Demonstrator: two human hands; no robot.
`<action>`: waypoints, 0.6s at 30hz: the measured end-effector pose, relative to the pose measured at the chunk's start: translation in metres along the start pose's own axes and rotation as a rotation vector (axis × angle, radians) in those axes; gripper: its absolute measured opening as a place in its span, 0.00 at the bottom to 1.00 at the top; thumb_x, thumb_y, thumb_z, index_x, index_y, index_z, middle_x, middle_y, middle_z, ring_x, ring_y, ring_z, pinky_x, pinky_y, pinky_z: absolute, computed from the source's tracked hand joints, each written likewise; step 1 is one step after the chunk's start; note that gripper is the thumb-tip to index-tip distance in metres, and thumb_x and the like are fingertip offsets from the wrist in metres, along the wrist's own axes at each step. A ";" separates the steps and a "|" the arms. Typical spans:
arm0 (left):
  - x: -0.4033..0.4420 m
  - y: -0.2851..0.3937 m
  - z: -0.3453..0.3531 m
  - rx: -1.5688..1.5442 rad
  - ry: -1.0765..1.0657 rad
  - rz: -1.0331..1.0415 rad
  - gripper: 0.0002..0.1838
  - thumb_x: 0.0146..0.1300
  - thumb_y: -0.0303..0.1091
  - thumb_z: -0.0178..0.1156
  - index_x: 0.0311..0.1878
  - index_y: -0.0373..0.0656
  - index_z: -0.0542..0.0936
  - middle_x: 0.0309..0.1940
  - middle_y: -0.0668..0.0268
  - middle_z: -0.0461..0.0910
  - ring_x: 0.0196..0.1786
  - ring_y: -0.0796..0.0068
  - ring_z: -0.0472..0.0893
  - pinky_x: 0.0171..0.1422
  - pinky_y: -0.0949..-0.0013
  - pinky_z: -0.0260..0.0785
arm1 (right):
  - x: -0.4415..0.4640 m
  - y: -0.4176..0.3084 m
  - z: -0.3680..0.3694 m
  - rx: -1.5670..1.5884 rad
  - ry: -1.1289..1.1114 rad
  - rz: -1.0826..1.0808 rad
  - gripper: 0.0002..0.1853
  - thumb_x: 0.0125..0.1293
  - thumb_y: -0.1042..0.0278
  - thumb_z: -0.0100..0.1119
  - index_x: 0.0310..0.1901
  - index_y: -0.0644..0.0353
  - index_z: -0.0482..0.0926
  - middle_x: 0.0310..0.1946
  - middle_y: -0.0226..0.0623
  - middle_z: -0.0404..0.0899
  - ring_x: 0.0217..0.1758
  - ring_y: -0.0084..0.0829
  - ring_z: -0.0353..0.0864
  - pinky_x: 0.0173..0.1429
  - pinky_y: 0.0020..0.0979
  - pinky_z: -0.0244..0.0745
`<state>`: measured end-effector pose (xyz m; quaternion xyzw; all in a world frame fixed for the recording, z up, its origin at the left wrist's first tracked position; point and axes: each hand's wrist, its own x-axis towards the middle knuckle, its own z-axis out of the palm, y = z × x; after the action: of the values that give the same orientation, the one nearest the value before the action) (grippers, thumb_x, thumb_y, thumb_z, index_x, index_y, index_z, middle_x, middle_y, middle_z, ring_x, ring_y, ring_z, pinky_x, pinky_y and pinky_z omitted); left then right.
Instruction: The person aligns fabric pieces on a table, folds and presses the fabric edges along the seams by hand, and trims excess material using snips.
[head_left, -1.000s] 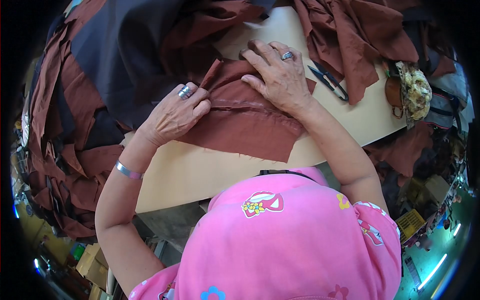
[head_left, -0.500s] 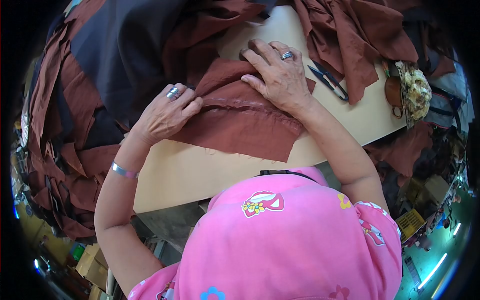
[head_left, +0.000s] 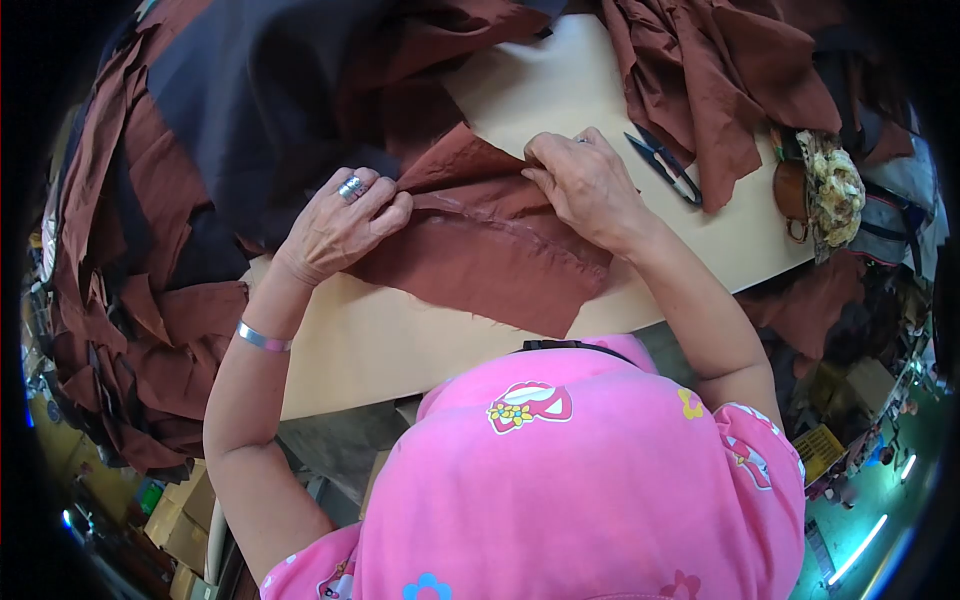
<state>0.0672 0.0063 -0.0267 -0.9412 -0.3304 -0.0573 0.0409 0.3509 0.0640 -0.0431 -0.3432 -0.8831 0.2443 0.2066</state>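
Note:
A piece of reddish-brown fabric (head_left: 480, 265) with a frayed lower edge and a puckered seam line lies on the pale tabletop in front of me. My left hand (head_left: 350, 220), with a ring on one finger, has its fingers closed on the fabric's left side. At the upper right edge, my right hand (head_left: 590, 190) pinches the same fabric between thumb and fingers, pulling up a fold. A pair of thread snips (head_left: 663, 168) lies just right of my right hand, touching neither hand.
Dark cloth (head_left: 250, 110) and layered brown fabric strips (head_left: 120, 200) heap up on the left. More brown fabric (head_left: 690, 80) hangs over the table (head_left: 350, 360) at the back right. A crumpled yellowish bundle (head_left: 835, 190) sits at the right edge. Cardboard boxes (head_left: 185, 520) stand below left.
My right hand has gone from spread over the fabric to pinching its upper right edge, lower and slightly right. The fabric's upper part has shifted; my left hand keeps its hold.

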 end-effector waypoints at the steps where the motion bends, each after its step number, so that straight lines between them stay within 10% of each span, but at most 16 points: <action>1: 0.001 0.000 0.000 0.003 0.014 0.003 0.11 0.54 0.30 0.56 0.42 0.47 0.72 0.35 0.67 0.70 0.40 0.71 0.73 0.44 0.68 0.68 | 0.001 -0.002 -0.003 0.000 -0.032 0.019 0.07 0.59 0.71 0.58 0.35 0.59 0.70 0.27 0.40 0.76 0.33 0.42 0.76 0.40 0.40 0.64; 18: 0.006 0.034 0.014 -0.161 0.209 -0.499 0.13 0.51 0.24 0.60 0.42 0.41 0.76 0.42 0.61 0.73 0.48 0.60 0.74 0.53 0.60 0.68 | 0.127 -0.022 0.031 -0.160 0.009 0.045 0.08 0.53 0.66 0.57 0.29 0.61 0.79 0.30 0.50 0.81 0.36 0.51 0.81 0.42 0.48 0.74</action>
<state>0.0941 -0.0153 -0.0409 -0.8199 -0.5404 -0.1883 -0.0154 0.2372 0.1304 -0.0296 -0.3794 -0.8910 0.1758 0.1770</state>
